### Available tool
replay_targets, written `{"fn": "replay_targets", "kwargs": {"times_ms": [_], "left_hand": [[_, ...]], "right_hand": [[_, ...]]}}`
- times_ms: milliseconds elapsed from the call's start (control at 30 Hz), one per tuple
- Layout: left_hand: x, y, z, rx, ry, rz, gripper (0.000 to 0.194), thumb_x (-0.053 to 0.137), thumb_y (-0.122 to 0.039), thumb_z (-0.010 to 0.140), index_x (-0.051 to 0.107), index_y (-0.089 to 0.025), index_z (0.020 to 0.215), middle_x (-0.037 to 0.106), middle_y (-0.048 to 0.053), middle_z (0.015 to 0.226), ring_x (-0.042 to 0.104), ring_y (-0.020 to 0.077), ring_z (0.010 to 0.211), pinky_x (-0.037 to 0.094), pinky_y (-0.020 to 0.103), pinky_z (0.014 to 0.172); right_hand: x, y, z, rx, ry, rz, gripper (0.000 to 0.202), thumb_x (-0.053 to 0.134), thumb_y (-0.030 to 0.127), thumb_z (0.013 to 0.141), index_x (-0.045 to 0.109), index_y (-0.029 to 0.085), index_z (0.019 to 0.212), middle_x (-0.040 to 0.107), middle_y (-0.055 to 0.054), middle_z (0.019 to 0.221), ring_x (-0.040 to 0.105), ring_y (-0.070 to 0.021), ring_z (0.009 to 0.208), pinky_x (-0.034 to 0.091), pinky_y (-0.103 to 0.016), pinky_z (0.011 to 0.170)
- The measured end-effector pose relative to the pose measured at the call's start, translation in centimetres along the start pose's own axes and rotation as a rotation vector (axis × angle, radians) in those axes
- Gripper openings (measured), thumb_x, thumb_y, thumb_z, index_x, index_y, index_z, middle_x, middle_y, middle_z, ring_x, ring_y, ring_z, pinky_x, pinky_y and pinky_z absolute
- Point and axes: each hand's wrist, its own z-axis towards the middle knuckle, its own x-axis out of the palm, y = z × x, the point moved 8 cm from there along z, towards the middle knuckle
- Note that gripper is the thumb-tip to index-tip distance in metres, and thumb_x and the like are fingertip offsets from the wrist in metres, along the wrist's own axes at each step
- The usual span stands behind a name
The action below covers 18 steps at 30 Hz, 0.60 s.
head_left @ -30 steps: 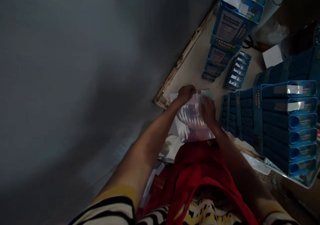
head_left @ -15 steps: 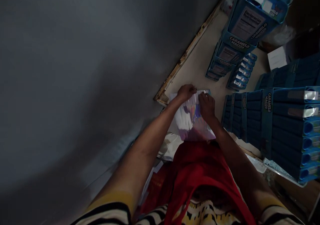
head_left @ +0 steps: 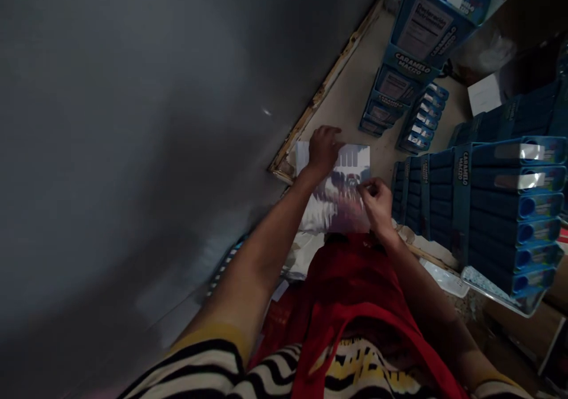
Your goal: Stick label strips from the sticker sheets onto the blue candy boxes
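A shiny, reflective sheet (head_left: 332,200) lies on the pale table in front of me, its near edge at my red apron. Small pale rectangles show in a row near its far edge. My left hand (head_left: 325,150) rests over the far left part of the sheet, fingers stretched out and slightly bent. At the sheet's right side is my right hand (head_left: 377,203), with thumb and forefinger pinched together over the surface. Whatever may be between those fingertips is too small to make out.
Stacked blue boxes (head_left: 488,209) marked "Caramelo Macizo" stand close on the right. A taller blue stack (head_left: 412,61) and a short row of blue boxes (head_left: 421,118) are farther back. A grey wall (head_left: 133,121) runs along the left, beside the table's worn wooden edge (head_left: 319,94).
Both hands were together at the sheet's far edge. My right hand has come nearer to me at the right side, and my left fingers have stretched out. The sheet now lies flatter.
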Motion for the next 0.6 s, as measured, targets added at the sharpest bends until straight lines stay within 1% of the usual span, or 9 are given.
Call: {"fn": "replay_targets", "kwargs": {"times_ms": [33, 67, 133, 200, 267, 333, 400, 467, 600], "left_hand": [[-0.7, 0.1, -1.2, -0.053, -0.026, -0.139, 0.023, 0.076, -0.037, 0.093, 0.076, -0.018, 0.106, 0.076, 0.016, 0.126, 0.067, 0.0306, 0.124, 0.048, 0.043, 0.111], [-1.1, 0.3, -2.8, -0.125, -0.012, -0.293, 0.032, 0.074, -0.048, 0.094, 0.076, -0.017, 0.104, 0.078, 0.016, 0.119, 0.071, 0.0285, 0.115, 0.054, 0.04, 0.103], [-1.1, 0.1, -6.6, -0.274, 0.114, -0.599, 0.057, 0.07, -0.072, 0.089, 0.077, -0.016, 0.101, 0.08, 0.015, 0.105, 0.075, 0.0254, 0.095, 0.059, 0.037, 0.087], [-0.8, -1.4, -10.6, -0.368, 0.283, -0.831, 0.072, 0.075, -0.082, 0.078, 0.079, -0.015, 0.105, 0.081, 0.016, 0.102, 0.076, 0.0243, 0.088, 0.061, 0.037, 0.08], [-0.7, -3.1, -13.7, -0.402, 0.384, -0.931, 0.074, 0.09, -0.075, 0.064, 0.08, -0.015, 0.107, 0.082, 0.015, 0.102, 0.076, 0.0232, 0.087, 0.062, 0.036, 0.079], [-0.8, -4.4, -15.4, -0.401, 0.398, -0.941, 0.065, 0.099, -0.06, 0.056, 0.081, -0.015, 0.1, 0.082, 0.012, 0.095, 0.075, 0.0202, 0.082, 0.061, 0.033, 0.077], [-1.0, -5.4, -16.2, -0.39, 0.354, -0.913, 0.053, 0.1, -0.053, 0.055, 0.08, -0.015, 0.086, 0.08, 0.008, 0.083, 0.071, 0.0164, 0.071, 0.059, 0.029, 0.07], [-1.3, -6.3, -16.8, -0.377, 0.329, -0.863, 0.044, 0.098, -0.05, 0.056, 0.078, -0.016, 0.075, 0.076, 0.005, 0.071, 0.066, 0.0142, 0.061, 0.055, 0.026, 0.062], [-2.5, -8.9, -19.0, -0.366, 0.322, -0.749, 0.03, 0.092, -0.04, 0.059, 0.076, -0.017, 0.068, 0.072, 0.003, 0.06, 0.065, 0.0147, 0.055, 0.052, 0.024, 0.055]], "right_hand": [[-0.6, 0.1, -0.8, 0.032, 0.009, 0.122, 0.019, 0.072, 0.04, 0.083, 0.068, 0.021, 0.087, 0.054, 0.006, 0.069, 0.05, -0.0148, 0.066, 0.038, -0.028, 0.067], [-1.1, 0.4, -1.7, 0.05, 0.023, 0.221, 0.022, 0.075, 0.041, 0.08, 0.067, 0.021, 0.085, 0.055, 0.006, 0.071, 0.05, -0.014, 0.067, 0.038, -0.027, 0.067], [-2.2, 1.2, -3.3, 0.07, 0.058, 0.353, 0.027, 0.08, 0.042, 0.076, 0.067, 0.02, 0.084, 0.058, 0.005, 0.074, 0.05, -0.0128, 0.068, 0.039, -0.026, 0.067], [-3.2, 1.9, -4.9, 0.088, 0.09, 0.418, 0.03, 0.083, 0.043, 0.073, 0.066, 0.02, 0.083, 0.06, 0.004, 0.076, 0.05, -0.0119, 0.068, 0.04, -0.025, 0.067], [-3.9, 2.3, -6.3, 0.113, 0.112, 0.441, 0.033, 0.086, 0.044, 0.07, 0.065, 0.02, 0.081, 0.06, 0.004, 0.074, 0.048, -0.0112, 0.066, 0.039, -0.025, 0.064], [-4.5, 2.4, -7.4, 0.148, 0.14, 0.447, 0.037, 0.088, 0.047, 0.068, 0.065, 0.021, 0.08, 0.058, 0.005, 0.07, 0.047, -0.0111, 0.063, 0.038, -0.024, 0.06], [-5.1, 2.4, -8.3, 0.166, 0.161, 0.433, 0.04, 0.088, 0.051, 0.066, 0.065, 0.022, 0.08, 0.058, 0.005, 0.067, 0.047, -0.0114, 0.061, 0.038, -0.024, 0.058], [-6.1, 2.6, -9.4, 0.156, 0.163, 0.389, 0.04, 0.087, 0.053, 0.068, 0.066, 0.021, 0.08, 0.061, 0.004, 0.067, 0.05, -0.0121, 0.061, 0.041, -0.024, 0.057], [-9.4, 4.0, -12.8, 0.093, 0.105, 0.262, 0.035, 0.082, 0.053, 0.079, 0.07, 0.021, 0.08, 0.063, 0.002, 0.066, 0.053, -0.0131, 0.06, 0.047, -0.025, 0.055]]}}
